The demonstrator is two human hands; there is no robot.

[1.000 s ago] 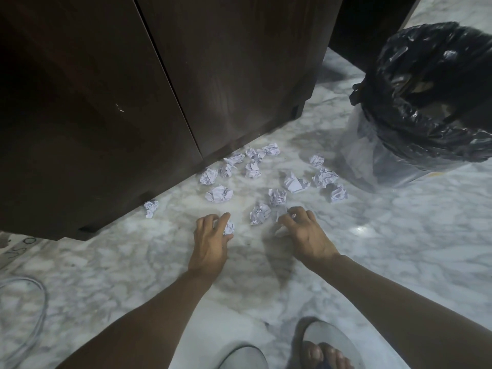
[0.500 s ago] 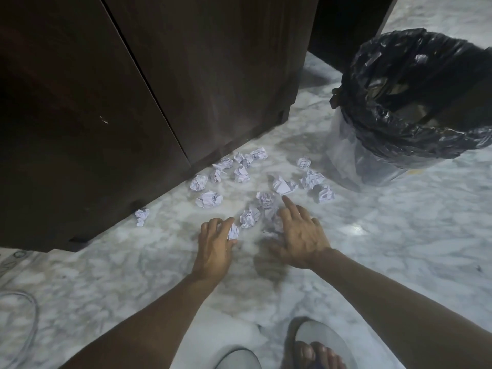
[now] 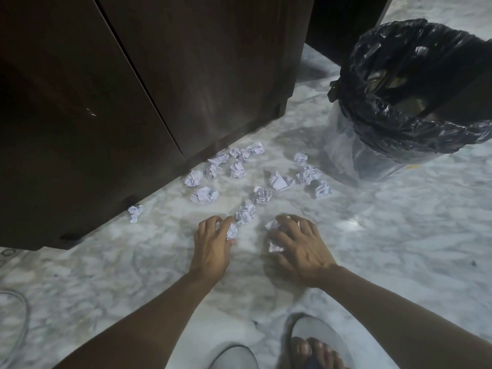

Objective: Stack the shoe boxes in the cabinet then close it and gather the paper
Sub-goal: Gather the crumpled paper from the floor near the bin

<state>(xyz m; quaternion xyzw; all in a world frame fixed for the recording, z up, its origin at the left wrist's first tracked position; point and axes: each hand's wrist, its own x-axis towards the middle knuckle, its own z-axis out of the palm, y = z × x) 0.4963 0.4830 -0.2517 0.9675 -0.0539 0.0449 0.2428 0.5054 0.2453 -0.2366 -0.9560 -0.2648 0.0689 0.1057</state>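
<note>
Several crumpled white paper balls (image 3: 262,194) lie scattered on the marble floor in front of the dark wooden cabinet (image 3: 165,83), whose doors are shut. My left hand (image 3: 213,246) is curled around one paper ball (image 3: 231,231) on the floor. My right hand (image 3: 299,243) covers and grips crumpled paper (image 3: 274,247), with bits showing at its fingertips and under its thumb. One ball (image 3: 245,213) lies just beyond and between the hands. A lone ball (image 3: 135,212) rests by the cabinet's base at the left.
A bin lined with a black bag (image 3: 410,97) stands at the right, beyond the paper. My sandalled foot (image 3: 314,344) is at the bottom edge. A cable loop (image 3: 16,315) lies on the floor at the far left.
My right hand has drawn back from the pile and closed over crumpled paper. My left hand stays curled on its paper ball. The view has shifted slightly.
</note>
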